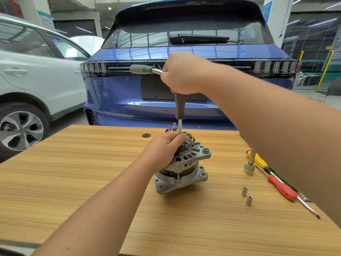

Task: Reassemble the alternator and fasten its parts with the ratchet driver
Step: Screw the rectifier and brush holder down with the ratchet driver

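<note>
alternator (184, 163) mid-table (73, 163), hands (181, 73) gripping ratchet driver (180, 108), sockets (246, 195) near right edge

The grey metal alternator (182, 169) stands upright on its flanged base, rear end with exposed terminals facing up, while the ratchet driver (179, 109) rises vertically from its top, its grey-green handle jutting sideways

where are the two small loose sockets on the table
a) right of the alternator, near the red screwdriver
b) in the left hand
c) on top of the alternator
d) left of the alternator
a: the two sockets stand on the table to the right of the alternator, just beside the red screwdriver.
</note>
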Demonstrator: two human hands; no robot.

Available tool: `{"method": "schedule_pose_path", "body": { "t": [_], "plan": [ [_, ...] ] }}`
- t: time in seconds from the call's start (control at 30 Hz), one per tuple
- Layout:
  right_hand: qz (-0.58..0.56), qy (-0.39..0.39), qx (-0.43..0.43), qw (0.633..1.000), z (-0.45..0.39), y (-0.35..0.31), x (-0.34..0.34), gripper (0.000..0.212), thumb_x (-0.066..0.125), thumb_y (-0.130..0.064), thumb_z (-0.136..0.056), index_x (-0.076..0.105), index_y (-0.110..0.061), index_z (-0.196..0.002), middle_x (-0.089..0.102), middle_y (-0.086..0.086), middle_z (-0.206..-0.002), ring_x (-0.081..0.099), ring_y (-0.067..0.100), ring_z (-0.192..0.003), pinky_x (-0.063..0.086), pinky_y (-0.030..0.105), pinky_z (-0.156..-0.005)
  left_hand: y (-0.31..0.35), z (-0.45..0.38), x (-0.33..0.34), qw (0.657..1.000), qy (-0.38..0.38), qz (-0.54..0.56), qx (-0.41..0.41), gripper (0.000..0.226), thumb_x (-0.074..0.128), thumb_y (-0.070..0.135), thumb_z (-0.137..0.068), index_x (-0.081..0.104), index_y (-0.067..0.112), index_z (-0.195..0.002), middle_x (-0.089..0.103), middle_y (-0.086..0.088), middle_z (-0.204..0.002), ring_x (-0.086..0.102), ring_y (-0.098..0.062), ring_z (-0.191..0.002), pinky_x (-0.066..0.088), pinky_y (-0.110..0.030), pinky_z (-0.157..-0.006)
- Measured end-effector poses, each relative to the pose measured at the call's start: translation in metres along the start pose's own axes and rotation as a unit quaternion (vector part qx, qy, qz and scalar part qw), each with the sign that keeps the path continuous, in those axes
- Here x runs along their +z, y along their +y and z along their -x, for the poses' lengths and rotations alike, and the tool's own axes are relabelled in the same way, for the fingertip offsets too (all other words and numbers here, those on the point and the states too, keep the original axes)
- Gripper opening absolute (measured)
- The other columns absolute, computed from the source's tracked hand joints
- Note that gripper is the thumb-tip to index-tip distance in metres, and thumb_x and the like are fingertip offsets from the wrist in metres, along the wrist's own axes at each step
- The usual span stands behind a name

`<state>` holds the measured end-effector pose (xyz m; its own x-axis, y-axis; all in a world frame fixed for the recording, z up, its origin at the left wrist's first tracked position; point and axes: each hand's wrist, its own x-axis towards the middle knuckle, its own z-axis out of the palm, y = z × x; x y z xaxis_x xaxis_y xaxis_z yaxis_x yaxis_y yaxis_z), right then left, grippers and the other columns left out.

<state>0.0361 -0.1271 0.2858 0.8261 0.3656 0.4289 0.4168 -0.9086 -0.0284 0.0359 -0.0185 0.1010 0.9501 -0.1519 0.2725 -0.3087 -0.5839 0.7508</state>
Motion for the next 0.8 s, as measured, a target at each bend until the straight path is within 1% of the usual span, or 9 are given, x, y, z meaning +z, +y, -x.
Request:
{"method": "schedule_pose_path", "body": {
  "t": [0.13, 0.23, 0.37, 0.43, 0.47, 0.53, 0.6, 0.67, 0.8],
  "plan": [
    [-0.256, -0.083, 0.127, 0.955, 0.001, -0.007, -0.01, 0.021, 0.04, -0.015, -0.1, 0.058, -0.006, -0.096, 0.075, 0.002, -0.073, 0.074, 0.021, -0.07, 0.06, 0.033, -0.072, -0.001, 0.0, 0.0, 1.0, -0.003, 0.0, 0.002, 0.043, 0.043, 0.056, -0.105, 0.073, 0.024, -0.108, 0.073, -0.005, -0.107, 0.066, -0.024, -0.096, 0.053, -0.046, -0.087],
    [-0.585, -0.084, 0.222, 0.775, 0.008, 0.0, 0.0, 0.014, 0.04, -0.01, -0.098, 0.052, -0.008, -0.103, 0.068, 0.006, -0.078, 0.069, 0.023, -0.07, 0.06, 0.037, -0.069, -0.003, -0.003, 0.0, 1.0, 0.005, -0.003, -0.001, 0.038, 0.044, 0.057, -0.104, 0.073, 0.033, -0.103, 0.073, 0.006, -0.092, 0.065, -0.013, -0.084, 0.049, -0.039, -0.072],
    [-0.788, 0.031, 0.246, 0.563, 0.012, 0.013, 0.032, 0.015, 0.045, -0.025, -0.103, 0.055, -0.014, -0.104, 0.071, -0.001, -0.078, 0.068, 0.019, -0.072, 0.044, 0.034, -0.072, -0.003, -0.004, 0.001, 1.0, 0.007, 0.004, -0.005, 0.033, 0.045, 0.055, -0.105, 0.073, 0.038, -0.106, 0.069, 0.019, -0.092, 0.06, 0.0, -0.086, 0.042, -0.028, -0.069],
    [-0.827, 0.093, 0.235, 0.502, 0.015, 0.015, 0.044, 0.016, 0.053, -0.027, -0.102, 0.058, -0.013, -0.107, 0.063, 0.001, -0.079, 0.06, 0.017, -0.068, 0.045, 0.03, -0.066, -0.002, -0.004, 0.0, 1.0, 0.004, 0.005, 0.0, 0.034, 0.045, 0.053, -0.105, 0.073, 0.036, -0.111, 0.068, 0.02, -0.097, 0.059, 0.0, -0.091, 0.043, -0.027, -0.071],
    [-0.832, 0.111, 0.215, 0.499, 0.017, 0.016, 0.048, 0.015, 0.054, -0.027, -0.102, 0.058, -0.013, -0.108, 0.062, 0.003, -0.082, 0.058, 0.016, -0.068, 0.047, 0.029, -0.064, -0.001, -0.004, 0.0, 1.0, 0.004, 0.003, 0.002, 0.034, 0.045, 0.053, -0.105, 0.073, 0.035, -0.112, 0.068, 0.02, -0.097, 0.059, -0.001, -0.091, 0.044, -0.027, -0.071],
    [-0.804, 0.151, 0.155, 0.554, 0.021, 0.019, 0.053, 0.008, 0.055, -0.025, -0.103, 0.06, -0.02, -0.107, 0.065, 0.0, -0.092, 0.062, 0.014, -0.075, 0.052, 0.027, -0.068, 0.0, -0.004, 0.0, 1.0, 0.006, -0.004, 0.002, 0.035, 0.044, 0.052, -0.106, 0.073, 0.032, -0.109, 0.069, 0.015, -0.096, 0.061, -0.004, -0.091, 0.047, -0.028, -0.074],
    [-0.668, 0.208, 0.09, 0.708, 0.026, 0.02, 0.058, 0.012, 0.056, -0.024, -0.103, 0.065, -0.026, -0.11, 0.067, -0.008, -0.101, 0.065, 0.008, -0.091, 0.053, 0.027, -0.084, 0.0, -0.004, 0.001, 1.0, 0.007, -0.01, 0.002, 0.035, 0.044, 0.052, -0.106, 0.073, 0.032, -0.108, 0.07, 0.015, -0.097, 0.061, -0.005, -0.091, 0.047, -0.029, -0.075],
    [-0.463, 0.281, -0.002, 0.841, 0.031, 0.021, 0.064, 0.02, 0.056, -0.016, -0.102, 0.07, -0.011, -0.116, 0.066, -0.007, -0.102, 0.063, 0.01, -0.091, 0.05, 0.028, -0.085, 0.0, -0.004, 0.001, 1.0, 0.008, -0.015, 0.005, 0.035, 0.043, 0.051, -0.106, 0.073, 0.033, -0.11, 0.07, 0.017, -0.098, 0.06, -0.002, -0.09, 0.046, -0.028, -0.074],
    [-0.162, 0.314, -0.086, 0.932, 0.031, 0.023, 0.065, 0.026, 0.051, -0.014, -0.101, 0.07, -0.004, -0.115, 0.067, 0.012, -0.107, 0.061, 0.033, -0.099, 0.049, 0.048, -0.082, -0.001, -0.004, 0.001, 1.0, 0.012, -0.007, 0.012, 0.038, 0.045, 0.052, -0.106, 0.075, 0.028, -0.11, 0.073, 0.008, -0.097, 0.061, -0.005, -0.082, 0.044, -0.031, -0.069]
  ]
}}
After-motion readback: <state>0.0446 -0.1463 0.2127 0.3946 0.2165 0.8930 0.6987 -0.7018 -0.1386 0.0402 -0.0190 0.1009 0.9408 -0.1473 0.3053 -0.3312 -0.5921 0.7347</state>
